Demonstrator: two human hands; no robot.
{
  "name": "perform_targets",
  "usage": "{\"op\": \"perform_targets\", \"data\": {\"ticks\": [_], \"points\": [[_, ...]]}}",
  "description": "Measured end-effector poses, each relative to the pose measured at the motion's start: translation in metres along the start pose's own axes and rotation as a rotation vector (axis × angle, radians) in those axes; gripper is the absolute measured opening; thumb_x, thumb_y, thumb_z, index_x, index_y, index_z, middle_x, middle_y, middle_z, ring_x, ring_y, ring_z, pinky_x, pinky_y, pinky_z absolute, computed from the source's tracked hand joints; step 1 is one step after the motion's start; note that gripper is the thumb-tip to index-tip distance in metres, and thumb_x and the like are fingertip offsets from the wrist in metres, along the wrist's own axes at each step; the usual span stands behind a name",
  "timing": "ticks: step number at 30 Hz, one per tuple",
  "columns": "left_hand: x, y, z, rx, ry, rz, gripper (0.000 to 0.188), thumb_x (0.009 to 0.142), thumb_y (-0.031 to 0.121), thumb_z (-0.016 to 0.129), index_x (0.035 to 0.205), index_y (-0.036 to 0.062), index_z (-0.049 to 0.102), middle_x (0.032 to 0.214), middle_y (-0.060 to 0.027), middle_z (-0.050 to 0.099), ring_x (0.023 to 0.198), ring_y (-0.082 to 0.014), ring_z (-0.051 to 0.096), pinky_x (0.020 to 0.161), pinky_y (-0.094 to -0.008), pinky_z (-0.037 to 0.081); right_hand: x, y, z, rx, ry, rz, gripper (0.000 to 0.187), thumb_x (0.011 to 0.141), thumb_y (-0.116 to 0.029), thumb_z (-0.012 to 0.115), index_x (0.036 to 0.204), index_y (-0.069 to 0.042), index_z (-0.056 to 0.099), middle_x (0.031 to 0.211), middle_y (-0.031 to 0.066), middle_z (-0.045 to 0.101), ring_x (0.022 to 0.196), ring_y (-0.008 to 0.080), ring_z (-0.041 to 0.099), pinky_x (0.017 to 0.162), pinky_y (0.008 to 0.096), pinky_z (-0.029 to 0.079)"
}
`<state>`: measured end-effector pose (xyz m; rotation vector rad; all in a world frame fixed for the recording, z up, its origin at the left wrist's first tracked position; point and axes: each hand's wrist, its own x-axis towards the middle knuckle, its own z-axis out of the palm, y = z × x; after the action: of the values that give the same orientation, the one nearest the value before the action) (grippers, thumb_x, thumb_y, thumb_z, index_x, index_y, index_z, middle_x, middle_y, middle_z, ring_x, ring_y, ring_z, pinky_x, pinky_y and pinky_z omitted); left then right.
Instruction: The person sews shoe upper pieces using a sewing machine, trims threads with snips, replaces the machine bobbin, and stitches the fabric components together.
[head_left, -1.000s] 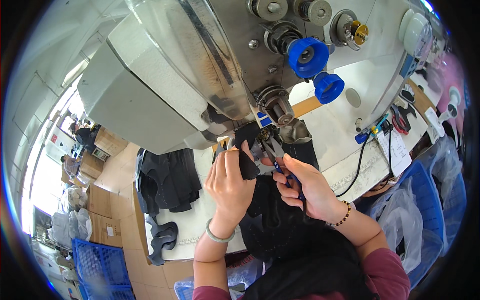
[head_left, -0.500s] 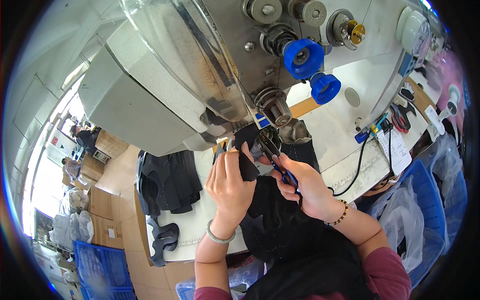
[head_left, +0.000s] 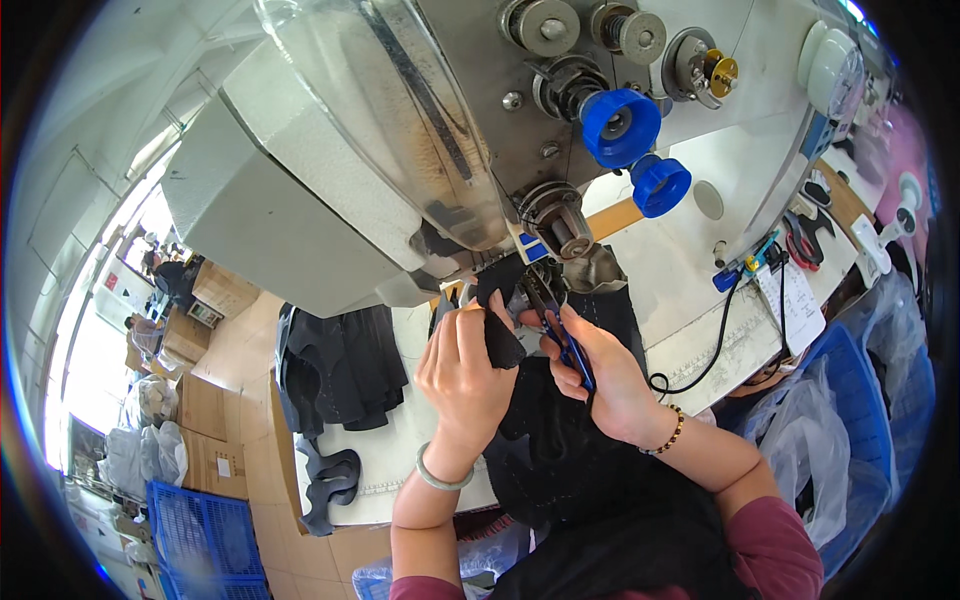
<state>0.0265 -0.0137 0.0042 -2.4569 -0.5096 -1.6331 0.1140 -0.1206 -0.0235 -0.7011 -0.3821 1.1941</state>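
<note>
My left hand point(head_left: 463, 370) is closed on a small black material piece point(head_left: 503, 340), holding it up just under the sewing machine head point(head_left: 420, 170). In my right hand point(head_left: 612, 385) is a pair of pliers point(head_left: 573, 357) with blue handles and dark metal jaws. The jaws point up toward the machine's needle area, right beside the black piece; the exact spot they touch is too dark to make out. A larger black material sheet point(head_left: 560, 450) hangs below both hands over the table's front edge.
Stacked black cut pieces point(head_left: 345, 365) lie left on the white table point(head_left: 690, 335), with a curved dark strip point(head_left: 330, 480) nearer me. Red-handled scissors point(head_left: 803, 243), a black cable point(head_left: 718, 350) and a paper sheet point(head_left: 790, 305) are at right. Blue bins point(head_left: 848, 390) stand beyond the table's right edge.
Both hands stay at the machine with the same things in them. The pliers' handles look closer together and slightly turned. The whole view has shifted a little.
</note>
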Motion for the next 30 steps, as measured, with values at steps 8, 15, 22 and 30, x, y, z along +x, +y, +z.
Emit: {"op": "perform_targets", "data": {"ticks": [8, 15, 22, 30], "points": [[0.001, -0.001, 0.0, -0.009, 0.003, 0.014, 0.019, 0.077, 0.0, 0.07, 0.073, 0.0009, 0.052, 0.064, -0.011, 0.054, 0.05, -0.0283, 0.052, 0.047, -0.0318, 0.042, 0.001, 0.004, 0.0, -0.126, -0.001, -0.058, 0.036, 0.098, -0.037, 0.043, 0.117, -0.008, 0.055, 0.074, -0.0053, 0.039, 0.056, 0.0015, 0.031, 0.047, 0.017, 0.024], [-0.002, -0.004, -0.003, 0.03, -0.031, 0.021, 0.019, 0.075, 0.001, 0.071, 0.076, 0.0005, 0.052, 0.066, -0.0103, 0.055, 0.053, -0.0271, 0.055, 0.049, -0.0314, 0.044, -0.011, 0.014, -0.012, -0.225, 0.021, -0.006, 0.027, 0.097, -0.033, 0.046, 0.101, -0.007, 0.054, 0.07, -0.0043, 0.039, 0.053, 0.0037, 0.034, 0.046, 0.0193, 0.027], [-0.001, -0.001, 0.002, 0.034, 0.012, 0.02, 0.018, 0.076, 0.0, 0.071, 0.075, 0.0006, 0.053, 0.064, -0.0112, 0.054, 0.05, -0.0286, 0.053, 0.048, -0.0319, 0.043, 0.007, -0.001, -0.059, -0.014, 0.328, -0.218, 0.038, 0.094, -0.031, 0.052, 0.113, 0.003, 0.051, 0.098, 0.0124, 0.063, 0.05, 0.011, 0.053, 0.034, 0.0187, 0.026], [-0.019, 0.011, -0.002, 0.14, -0.043, 0.121, 0.018, 0.073, 0.003, 0.068, 0.086, -0.0013, 0.057, 0.089, -0.0133, 0.062, 0.073, -0.0291, 0.063, 0.063, -0.0319, 0.051, 0.012, -0.016, -0.033, -0.466, 0.201, -0.433, 0.042, 0.094, -0.012, 0.043, 0.135, -0.004, 0.043, 0.057, 0.0061, 0.062, 0.043, 0.0014, 0.045, 0.039, 0.0159, 0.024]]}}
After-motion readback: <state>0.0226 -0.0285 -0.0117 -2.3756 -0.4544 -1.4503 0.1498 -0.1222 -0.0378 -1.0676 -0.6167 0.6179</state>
